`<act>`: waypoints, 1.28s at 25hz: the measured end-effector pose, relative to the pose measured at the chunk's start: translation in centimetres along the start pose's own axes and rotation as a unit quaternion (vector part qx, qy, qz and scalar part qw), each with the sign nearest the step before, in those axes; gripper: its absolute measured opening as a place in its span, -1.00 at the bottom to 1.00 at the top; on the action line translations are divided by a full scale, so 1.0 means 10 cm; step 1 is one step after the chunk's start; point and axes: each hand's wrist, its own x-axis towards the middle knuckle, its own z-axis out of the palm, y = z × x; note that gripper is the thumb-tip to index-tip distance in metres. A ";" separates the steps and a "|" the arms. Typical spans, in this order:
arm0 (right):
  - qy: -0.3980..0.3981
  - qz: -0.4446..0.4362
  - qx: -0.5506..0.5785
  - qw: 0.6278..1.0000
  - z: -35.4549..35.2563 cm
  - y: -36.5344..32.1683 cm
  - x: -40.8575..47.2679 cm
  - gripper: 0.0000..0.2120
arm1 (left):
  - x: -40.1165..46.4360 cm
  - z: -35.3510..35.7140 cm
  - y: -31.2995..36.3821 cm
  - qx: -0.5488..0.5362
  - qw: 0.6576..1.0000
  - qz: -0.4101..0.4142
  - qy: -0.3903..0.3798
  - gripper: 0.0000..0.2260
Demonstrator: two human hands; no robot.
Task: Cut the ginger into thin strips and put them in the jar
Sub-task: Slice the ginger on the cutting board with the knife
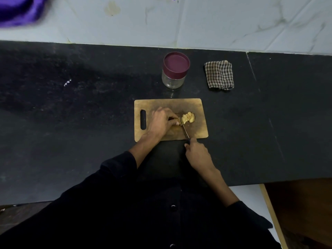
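On the worn wooden cutting board (195,108), the left hand (161,121) pins pale yellow ginger (187,118) (partly sliced); the right hand (196,154) grips the slim knife (185,130). The maroon-lidded glass jar (175,71) stands behind.

Dark buttoned shirt (172,221), sleeves pushed up

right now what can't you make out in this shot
Head view, the only one:
- Uncut ginger piece: under the left hand, whose fingers cover it; only the cut slices show.
- Knife handle: wrapped by the right hand; only the thin blade shows.
- Jar contents: lid on, glass too small and dim to tell.
- Purple cloth: blurred, cut off by the top left edge.
- Slice thickness: too small to judge.
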 end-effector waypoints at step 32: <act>0.038 -0.010 -0.020 0.999 -0.15 -0.35 0.20 -0.79 | -0.05 0.02 -0.02 0.022 0.999 0.033 0.018 -0.83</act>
